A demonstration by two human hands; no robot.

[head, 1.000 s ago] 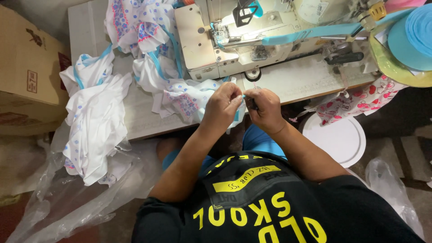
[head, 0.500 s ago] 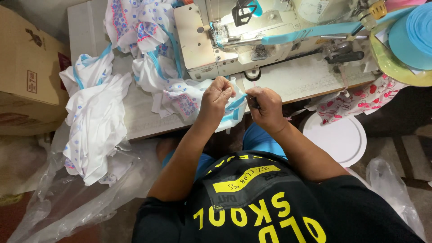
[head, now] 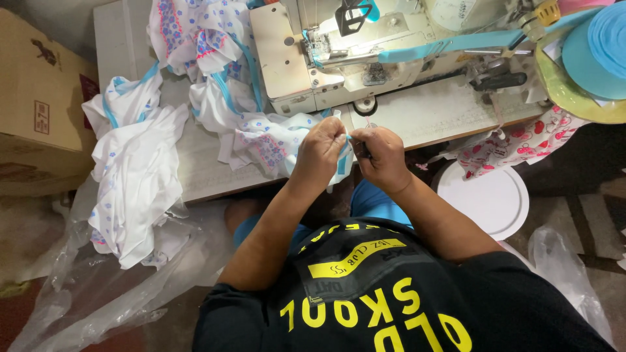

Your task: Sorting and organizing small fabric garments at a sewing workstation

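Observation:
My left hand (head: 321, 151) pinches the edge of a small white flowered garment (head: 270, 140) with light-blue trim, at the front edge of the sewing table (head: 202, 173). My right hand (head: 386, 156) is right beside it, fingers closed around a small dark tool (head: 364, 148) whose thin tip points at the trim. The two hands almost touch, just in front of the cream sewing machine (head: 339, 58). The part of the trim between my fingers is hidden.
A heap of white garments (head: 134, 182) hangs off the table's left end, with more (head: 195, 32) behind the machine. A cardboard box (head: 36, 111) stands far left. A white round lid (head: 486, 199), strawberry-print cloth (head: 521, 140), a blue tape roll (head: 596, 49) and clear plastic sheeting (head: 85, 300) lie around.
Both hands have shifted slightly toward the machine and closer together. The garment's blue-trimmed edge is drawn up between them.

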